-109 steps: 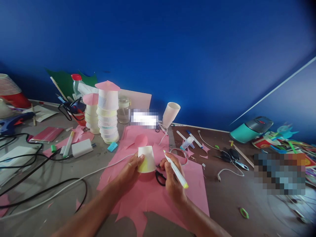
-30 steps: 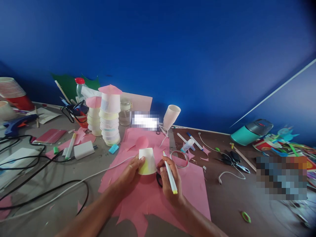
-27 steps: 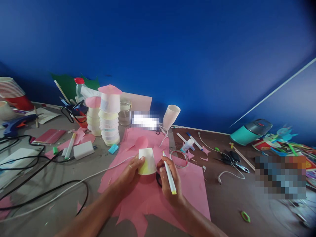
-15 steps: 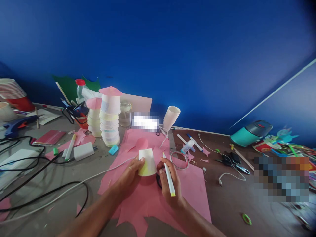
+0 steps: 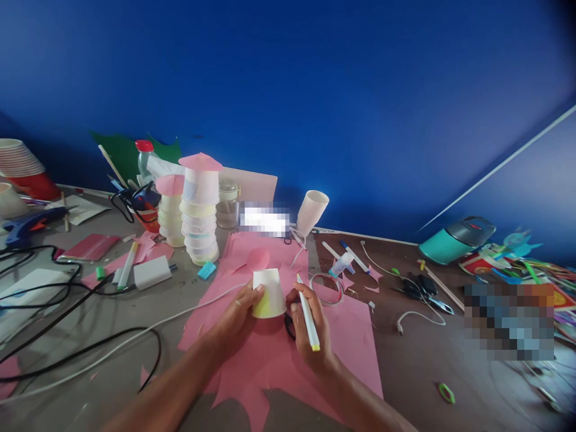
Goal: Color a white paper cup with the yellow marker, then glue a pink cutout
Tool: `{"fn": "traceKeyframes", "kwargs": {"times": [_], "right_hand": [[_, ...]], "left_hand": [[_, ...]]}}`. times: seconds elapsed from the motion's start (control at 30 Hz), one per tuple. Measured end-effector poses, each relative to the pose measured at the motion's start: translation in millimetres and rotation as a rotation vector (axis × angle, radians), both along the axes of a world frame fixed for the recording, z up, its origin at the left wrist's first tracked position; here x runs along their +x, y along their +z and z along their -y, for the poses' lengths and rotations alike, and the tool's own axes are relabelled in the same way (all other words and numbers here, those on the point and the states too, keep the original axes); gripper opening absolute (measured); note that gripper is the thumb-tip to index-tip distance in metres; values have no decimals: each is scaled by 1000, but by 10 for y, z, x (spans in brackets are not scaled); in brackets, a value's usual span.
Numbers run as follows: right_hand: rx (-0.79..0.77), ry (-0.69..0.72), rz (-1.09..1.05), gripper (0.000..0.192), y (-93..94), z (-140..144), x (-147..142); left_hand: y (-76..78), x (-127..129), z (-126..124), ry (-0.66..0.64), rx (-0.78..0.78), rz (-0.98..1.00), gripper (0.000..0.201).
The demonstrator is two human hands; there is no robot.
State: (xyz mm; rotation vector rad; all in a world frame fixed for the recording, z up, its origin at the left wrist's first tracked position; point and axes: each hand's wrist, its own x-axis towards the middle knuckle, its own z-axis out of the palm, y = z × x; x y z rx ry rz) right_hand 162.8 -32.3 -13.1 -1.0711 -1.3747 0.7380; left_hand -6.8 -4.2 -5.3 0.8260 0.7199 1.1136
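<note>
Inverted paper cup (image 5: 268, 293) is held upside down on the pink paper sheet (image 5: 270, 354), left hand (image 5: 237, 313) closed round its side wall. Right hand (image 5: 312, 327) is closed on a marker (image 5: 308, 313), tip beside the cup. Cup judged light, thin-walled, easily crushed; best gripped gently near the stiffer base.

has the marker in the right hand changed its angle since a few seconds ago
Yes. The marker in the right hand now stands steeper, its yellow end nearer the upturned cup.
</note>
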Motion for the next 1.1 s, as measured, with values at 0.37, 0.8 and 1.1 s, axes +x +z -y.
{"fn": "traceKeyframes", "kwargs": {"times": [0.37,0.8,1.1], "right_hand": [[52,-148,25,27,172,-133,81],[402,-56,869,30,366,-1494,217],[394,-36,1009,34,111,-2072,55]], "left_hand": [[212,104,24,-87,-74,118,35],[204,102,65,-153,-73,50,58],[183,98,42,-160,-88,70,60]]}}
